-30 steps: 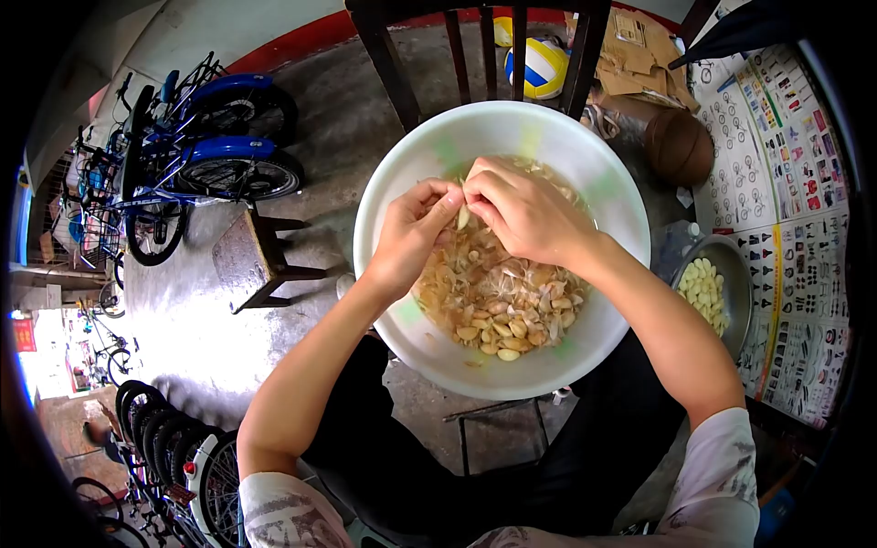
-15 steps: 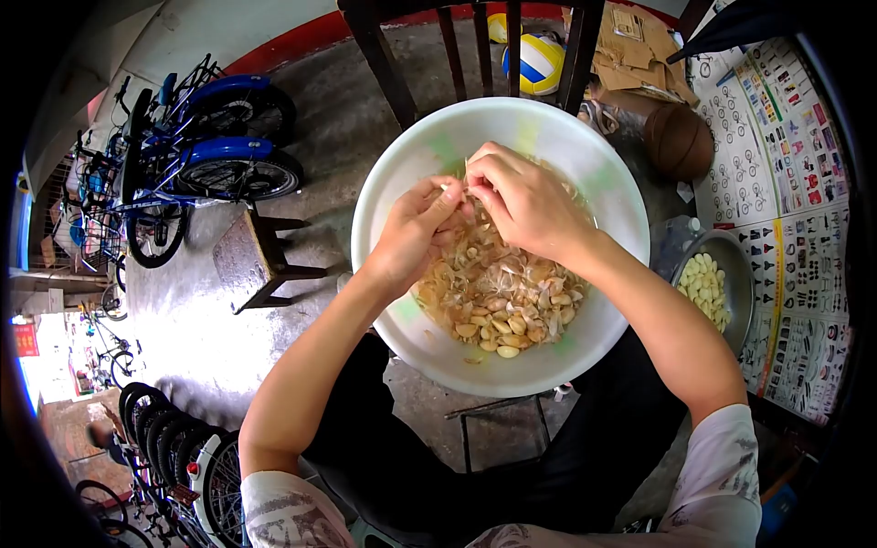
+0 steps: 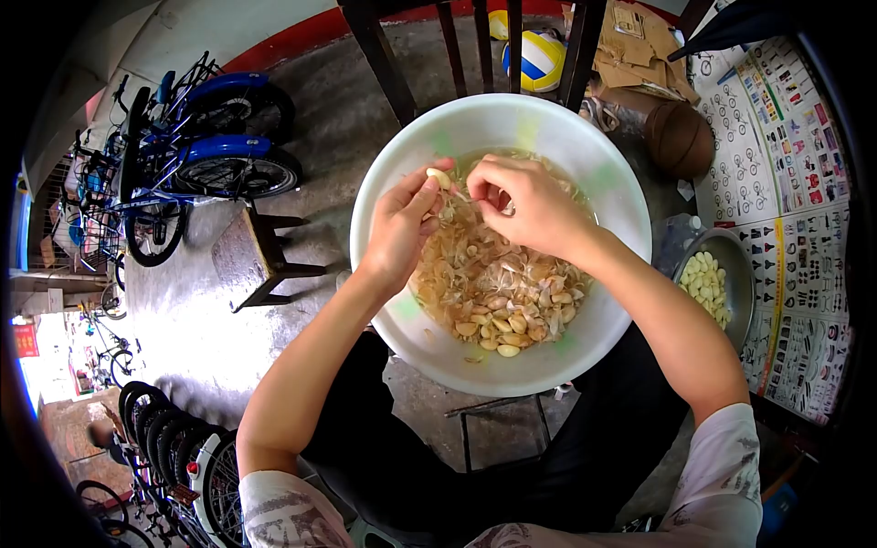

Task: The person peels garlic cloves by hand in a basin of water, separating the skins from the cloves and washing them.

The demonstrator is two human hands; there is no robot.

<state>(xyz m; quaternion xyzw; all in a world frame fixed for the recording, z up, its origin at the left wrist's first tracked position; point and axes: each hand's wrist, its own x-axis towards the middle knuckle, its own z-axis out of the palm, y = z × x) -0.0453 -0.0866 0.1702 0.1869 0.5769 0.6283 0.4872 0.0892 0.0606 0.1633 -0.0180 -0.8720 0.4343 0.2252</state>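
A garlic clove [image 3: 439,178] is pinched between the thumb and fingers of my left hand [image 3: 400,226], over the left part of a big white basin [image 3: 388,329]. Just right of it, my right hand [image 3: 528,203] is closed with its fingertips pressed together; what they hold, if anything, is too small to tell. Below both hands the basin holds water with loose garlic skins [image 3: 498,265] and unpeeled-looking cloves [image 3: 502,329]. A metal bowl [image 3: 744,297] with pale peeled cloves [image 3: 704,283] stands to the right of the basin.
Behind the basin is a dark slatted chair [image 3: 384,64], with a volleyball [image 3: 534,62] beyond it. A basketball [image 3: 679,142] and flattened cardboard [image 3: 639,55] lie at the back right. A wooden stool [image 3: 251,256] and blue bicycles [image 3: 224,151] stand at the left; printed sheets [image 3: 786,201] cover the right.
My hands have moved slightly apart. The clove in my left hand now shows clearly at its fingertips, and my right hand has drawn a little to the right.
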